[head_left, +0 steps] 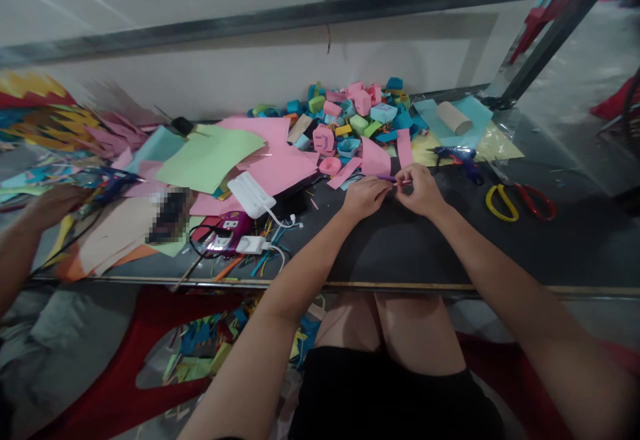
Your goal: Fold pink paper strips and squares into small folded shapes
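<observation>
Both hands meet over the dark table, fingertips pinched close together on a small, thin pink paper strip (395, 184). My left hand (368, 197) grips its left end, and my right hand (421, 191) has the right end between thumb and fingers. Most of the strip is hidden by the fingers. Just behind them lie a pink paper piece (376, 157) and a narrower pink strip (405, 147). A thin purple item shows beside the left fingertips; its kind is unclear. To the right are a blue glue gun (463, 157) and scissors (519, 201) with yellow and red handles.
Small folded paper boxes (357, 113) in several colours are heaped at the back. A cardboard tube (454, 119) lies on blue paper. Left are green paper sheets (210, 153), a white power bank (251, 195), a purple power strip (231, 230) and a co-worker's hand (63, 203).
</observation>
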{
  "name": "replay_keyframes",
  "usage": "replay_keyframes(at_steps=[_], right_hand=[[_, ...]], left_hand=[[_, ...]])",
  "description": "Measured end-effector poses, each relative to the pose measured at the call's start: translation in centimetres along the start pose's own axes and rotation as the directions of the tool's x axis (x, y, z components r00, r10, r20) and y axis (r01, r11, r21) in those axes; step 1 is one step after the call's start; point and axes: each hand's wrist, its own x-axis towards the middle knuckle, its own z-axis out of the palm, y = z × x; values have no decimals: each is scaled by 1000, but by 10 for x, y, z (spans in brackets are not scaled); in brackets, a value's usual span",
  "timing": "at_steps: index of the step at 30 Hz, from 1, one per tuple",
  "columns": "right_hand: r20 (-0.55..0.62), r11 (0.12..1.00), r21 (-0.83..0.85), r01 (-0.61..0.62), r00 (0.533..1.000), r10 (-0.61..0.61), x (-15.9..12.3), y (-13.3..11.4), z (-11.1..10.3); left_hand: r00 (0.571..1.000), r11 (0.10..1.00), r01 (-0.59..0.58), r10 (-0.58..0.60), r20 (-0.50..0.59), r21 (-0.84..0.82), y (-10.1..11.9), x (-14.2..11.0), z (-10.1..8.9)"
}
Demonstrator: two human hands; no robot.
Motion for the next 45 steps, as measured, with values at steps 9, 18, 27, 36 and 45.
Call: replay_keyframes(at_steps=[9, 18, 27, 36, 45], right_hand=[[0, 1000, 1, -8, 1000, 8, 1, -2, 0], [44, 999, 9, -32, 999, 32, 1, 0, 1], [88, 998, 35, -46, 995, 43, 1, -1, -1], [130, 994, 68, -85, 989, 76, 3, 1, -3], [124, 985, 134, -110, 988, 94, 4, -5, -5]], left_hand=[[999, 999, -24, 24, -23, 25, 0, -1, 2], [999, 1000, -9, 9, 39, -6, -4, -2, 4], [1000, 999, -20, 19, 24, 28, -1, 0, 0], [998, 1000, 23, -24, 63, 15, -3, -2, 3], [996, 997, 74, -73, 41, -29, -4, -2, 3]])
